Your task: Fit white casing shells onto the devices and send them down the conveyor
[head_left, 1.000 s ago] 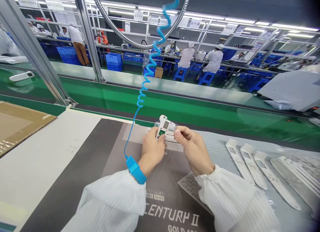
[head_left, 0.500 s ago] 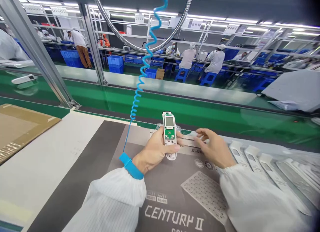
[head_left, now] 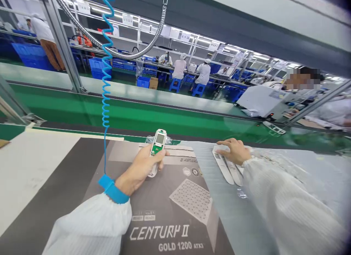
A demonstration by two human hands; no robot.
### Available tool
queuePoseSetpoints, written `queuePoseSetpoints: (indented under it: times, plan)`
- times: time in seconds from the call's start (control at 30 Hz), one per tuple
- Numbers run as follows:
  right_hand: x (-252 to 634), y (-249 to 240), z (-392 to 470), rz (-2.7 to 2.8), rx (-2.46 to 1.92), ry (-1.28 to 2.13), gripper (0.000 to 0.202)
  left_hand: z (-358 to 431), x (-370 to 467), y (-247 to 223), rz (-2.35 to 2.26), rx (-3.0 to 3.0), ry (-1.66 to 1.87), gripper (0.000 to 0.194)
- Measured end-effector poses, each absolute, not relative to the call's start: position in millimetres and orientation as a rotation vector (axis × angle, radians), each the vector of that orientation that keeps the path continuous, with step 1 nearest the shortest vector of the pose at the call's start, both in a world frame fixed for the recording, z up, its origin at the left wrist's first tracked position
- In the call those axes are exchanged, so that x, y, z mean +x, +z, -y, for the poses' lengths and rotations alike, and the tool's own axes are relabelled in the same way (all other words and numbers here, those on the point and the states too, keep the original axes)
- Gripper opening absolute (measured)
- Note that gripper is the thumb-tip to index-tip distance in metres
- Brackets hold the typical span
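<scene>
Green belt (head_left: 164,114) runs left to right along the far side. Near of it, a printed cardboard sheet (head_left: 156,196) covers the middle of the bench; a pale mat (head_left: 233,214) lies to its right. A blue coiled cord (head_left: 105,79) drops to the strap on the left wrist.

Left hand (head_left: 144,162) over the sheet's far part, fingers wrapped round a white handheld device (head_left: 161,133), thumb across its lower face. Right hand (head_left: 236,151) over the mat, thumb and forefinger apart at the far end of some white covers (head_left: 226,173); contact I cannot tell. Covers lie side by side, long ends toward the near side.

Device tilted, far end up, green board (head_left: 157,149) bare below the small grey screen (head_left: 159,138).

My judgement: best to lift one cover by its edges, clear of its neighbour, fingertips off the window. Left grip should keep to the casing's sides; that thumb sits close to the board, so light pressure there.
</scene>
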State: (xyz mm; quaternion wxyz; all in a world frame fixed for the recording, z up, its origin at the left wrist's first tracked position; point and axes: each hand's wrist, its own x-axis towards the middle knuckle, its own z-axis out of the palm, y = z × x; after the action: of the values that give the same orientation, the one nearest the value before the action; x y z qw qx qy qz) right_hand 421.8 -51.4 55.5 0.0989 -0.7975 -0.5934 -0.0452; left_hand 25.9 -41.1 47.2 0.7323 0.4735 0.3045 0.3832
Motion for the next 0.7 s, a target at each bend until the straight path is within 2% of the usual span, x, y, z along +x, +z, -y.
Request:
queuePoseSetpoints:
  times: [0.17,0.37,0.47,0.53,0.6,0.7]
  plan:
    - [401,68,32,1.685,-2.305,0.18,0.019,46,25,54,-0.529,1.083,0.796,0.038]
    - [331,95,33,1.319,-1.822,0.857,0.032,36,32,44,-0.862,1.067,0.843,0.055]
    - [272,84,39,1.215,-1.514,1.208,0.03,30,32,33,-1.046,1.279,0.991,0.039]
    - [237,70,42,1.135,-1.298,1.408,0.035,29,31,30,-1.042,1.456,1.083,0.032]
    - [213,54,44,1.098,-1.143,1.482,0.039,31,29,30,-1.009,1.565,1.108,0.034]
    - [197,32,46,1.124,-1.046,1.375,0.045,34,28,32,-1.03,1.61,1.09,0.036]
